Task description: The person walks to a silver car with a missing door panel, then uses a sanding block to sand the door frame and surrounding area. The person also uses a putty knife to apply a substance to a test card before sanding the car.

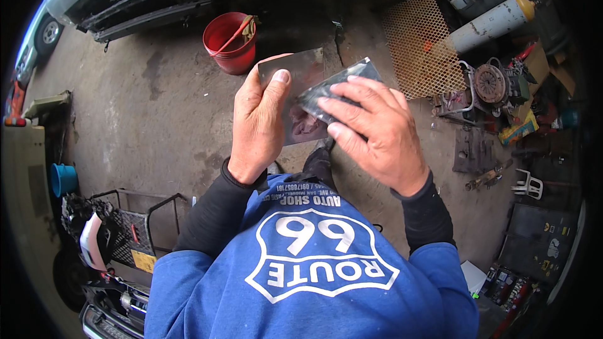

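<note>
Just above the middle of the frame, your left hand (260,113) grips a reflective plate (308,75) by its left edge, thumb on its face. Your right hand (383,132) holds a dark panel (319,91), fingers across its face; its left corner overlaps the plate, though you cannot tell whether they touch.

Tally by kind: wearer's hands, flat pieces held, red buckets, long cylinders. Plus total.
Hands: 2 (left hand, right hand)
Flat pieces: 2 (left piece, right piece)
Red bucket: 1
Long cylinder: 1
Total: 6
</note>
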A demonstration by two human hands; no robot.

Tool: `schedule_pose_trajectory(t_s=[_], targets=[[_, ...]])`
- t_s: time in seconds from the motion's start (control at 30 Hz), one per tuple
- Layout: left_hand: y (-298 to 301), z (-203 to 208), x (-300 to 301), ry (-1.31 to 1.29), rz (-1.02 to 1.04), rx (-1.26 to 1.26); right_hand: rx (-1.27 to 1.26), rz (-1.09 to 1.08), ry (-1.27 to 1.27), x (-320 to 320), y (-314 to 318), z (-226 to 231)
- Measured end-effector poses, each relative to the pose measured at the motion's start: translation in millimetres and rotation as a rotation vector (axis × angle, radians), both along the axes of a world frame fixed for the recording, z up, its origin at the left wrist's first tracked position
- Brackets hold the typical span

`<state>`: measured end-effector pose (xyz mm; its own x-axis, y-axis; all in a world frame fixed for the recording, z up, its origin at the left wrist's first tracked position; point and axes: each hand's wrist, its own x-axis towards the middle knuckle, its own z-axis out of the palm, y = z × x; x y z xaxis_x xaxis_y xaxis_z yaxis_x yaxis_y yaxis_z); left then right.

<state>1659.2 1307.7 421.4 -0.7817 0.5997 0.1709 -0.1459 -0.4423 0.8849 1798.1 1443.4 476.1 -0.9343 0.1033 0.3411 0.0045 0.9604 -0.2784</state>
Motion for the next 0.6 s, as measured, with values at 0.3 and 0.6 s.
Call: schedule_pose_trajectory(t_s=[0.3, 0.6], targets=[[6.4, -3.3, -30.4, 0.006, 0.042, -0.156, -0.148, 0.067, -0.068, -2.3, -11.4, -14.5], [15.5, -23.8, -34.2, -0.761, -0.031, -0.003, -1.427, 0.239, 0.577, -0.3, 16.7, -58.7]])
